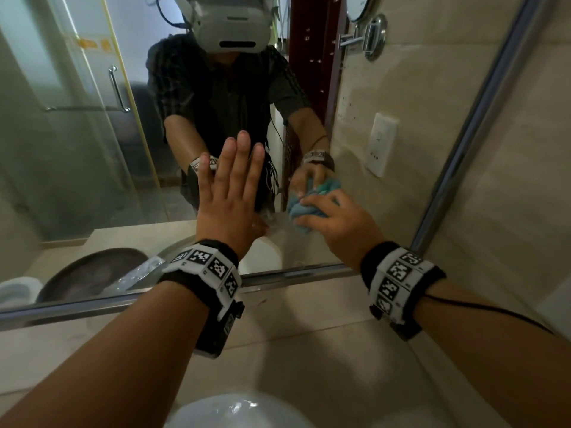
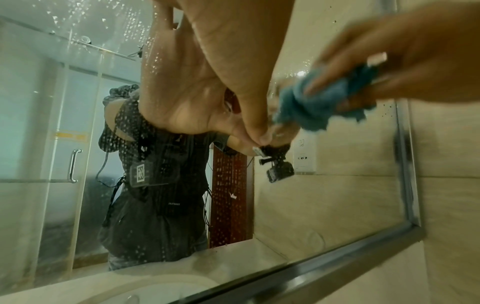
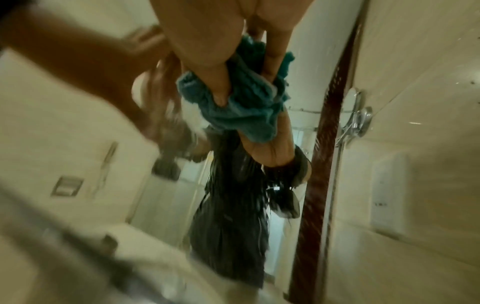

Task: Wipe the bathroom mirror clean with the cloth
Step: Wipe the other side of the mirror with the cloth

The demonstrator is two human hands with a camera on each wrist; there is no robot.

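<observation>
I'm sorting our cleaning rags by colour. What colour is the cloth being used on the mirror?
Blue-teal; the cloth shows best in the right wrist view.

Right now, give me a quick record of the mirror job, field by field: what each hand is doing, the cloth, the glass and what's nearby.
left hand: flat against the glass, fingers straight and together
right hand: grips the crumpled blue terry cloth and holds it to the glass
large metal-framed bathroom mirror: water droplets across the upper glass in the left wrist view
wiping area: lower right part of the mirror, near the metal frame
nearby: white washbasin below the arms
</observation>
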